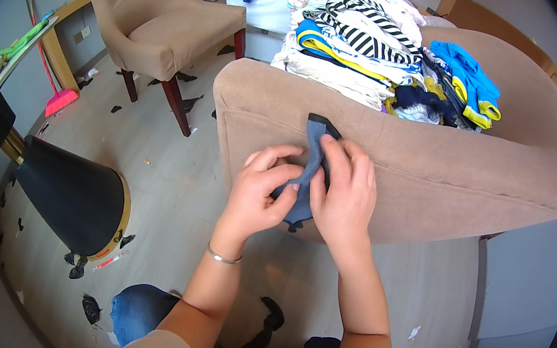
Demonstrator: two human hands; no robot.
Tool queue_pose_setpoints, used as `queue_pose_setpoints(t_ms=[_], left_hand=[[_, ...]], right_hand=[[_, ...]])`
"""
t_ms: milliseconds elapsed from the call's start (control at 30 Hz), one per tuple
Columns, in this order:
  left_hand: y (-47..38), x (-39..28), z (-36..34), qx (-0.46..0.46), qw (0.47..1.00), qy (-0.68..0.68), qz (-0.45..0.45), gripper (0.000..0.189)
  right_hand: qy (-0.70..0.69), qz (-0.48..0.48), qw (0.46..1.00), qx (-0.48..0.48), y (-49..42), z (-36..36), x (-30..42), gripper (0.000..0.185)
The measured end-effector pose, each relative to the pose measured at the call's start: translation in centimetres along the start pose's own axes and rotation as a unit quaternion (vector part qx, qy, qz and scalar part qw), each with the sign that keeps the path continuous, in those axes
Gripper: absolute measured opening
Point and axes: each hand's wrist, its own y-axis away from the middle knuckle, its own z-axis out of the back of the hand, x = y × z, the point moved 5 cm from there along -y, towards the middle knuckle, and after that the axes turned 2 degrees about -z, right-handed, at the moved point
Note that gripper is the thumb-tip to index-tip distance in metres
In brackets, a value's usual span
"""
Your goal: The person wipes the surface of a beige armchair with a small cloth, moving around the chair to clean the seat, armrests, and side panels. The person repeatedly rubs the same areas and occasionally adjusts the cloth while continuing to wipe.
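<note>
Between my two hands is a small blue-grey piece of fabric (311, 161) with a black edge, held up in front of the sofa's arm. My left hand (267, 187) pinches its lower left part between thumb and fingers, and a silver bangle circles that wrist. On the other side, my right hand (345, 186) grips the fabric's right edge near the top, with fingers bent. The fabric's lower end hangs down between the hands, and a small black bit shows beneath it. My fingers hide part of the cloth.
Folded clothes (361, 41) are heaped on the brown upholstered sofa (451, 161). A brown armchair (170, 30) stands at the upper left. Left of me is a table with a black cone base (72, 196). Black scraps (89, 309) litter the floor, and a pink broom (60, 102) leans beyond.
</note>
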Motion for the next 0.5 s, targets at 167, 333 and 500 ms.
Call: queue_pose_setpoints(t_ms=[167,333,500], left_hand=[[0.1,-0.5,1.8,0.051,0.998,0.011,0.044,0.013],[-0.9,0.7,4.5,-0.08,0.971,-0.225,0.013,0.013],[-0.3,3.1,3.2,-0.269,0.934,-0.209,0.11,0.017]], right_hand=[[0.028,0.127,0.988,0.087,0.1,1.2,1.3,0.026],[-0.046,0.091,0.992,0.081,-0.5,1.4,0.5,0.022],[-0.06,0.035,0.997,0.037,0.1,-0.8,0.7,0.019]])
